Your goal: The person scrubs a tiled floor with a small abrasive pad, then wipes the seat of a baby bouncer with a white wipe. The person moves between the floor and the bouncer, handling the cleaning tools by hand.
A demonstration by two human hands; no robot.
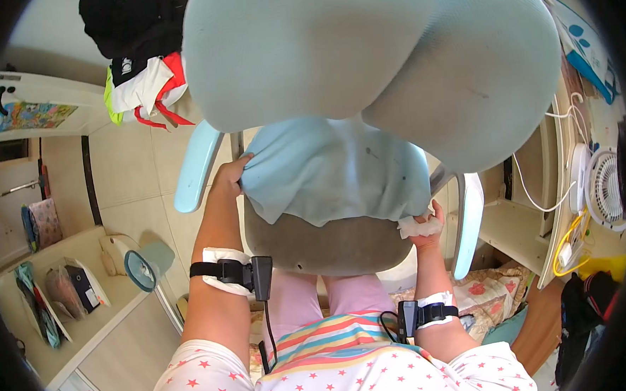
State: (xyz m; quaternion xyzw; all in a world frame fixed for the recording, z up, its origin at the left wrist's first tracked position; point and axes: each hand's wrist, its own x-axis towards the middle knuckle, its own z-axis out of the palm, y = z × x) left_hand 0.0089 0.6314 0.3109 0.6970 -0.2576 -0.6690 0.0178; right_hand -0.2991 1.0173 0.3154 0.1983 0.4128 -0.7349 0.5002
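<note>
A chair with a pale blue two-part backrest (pixel 311 52) stands before me, its back filling the upper middle of the view. Over its brownish-grey seat (pixel 326 242) lies a light blue fabric seat cover (pixel 333 168), wrinkled, leaving the edge nearest me bare. My left hand (pixel 233 174) grips the cover's left edge, fingers partly hidden beneath the fabric. At the right corner of the cover is my right hand (pixel 426 226), with a crumpled whitish tissue or cloth (pixel 420 227) against its fingers; its hold on the cover is partly hidden.
Blue-topped armrests (pixel 199 167) flank the seat. A bin (pixel 149 262) and shelf unit (pixel 102 334) stand at left, clothes (pixel 148 87) at upper left. On the right are a desk with a white fan (pixel 605 188), cables (pixel 568 246) and a patterned quilt (pixel 488 295).
</note>
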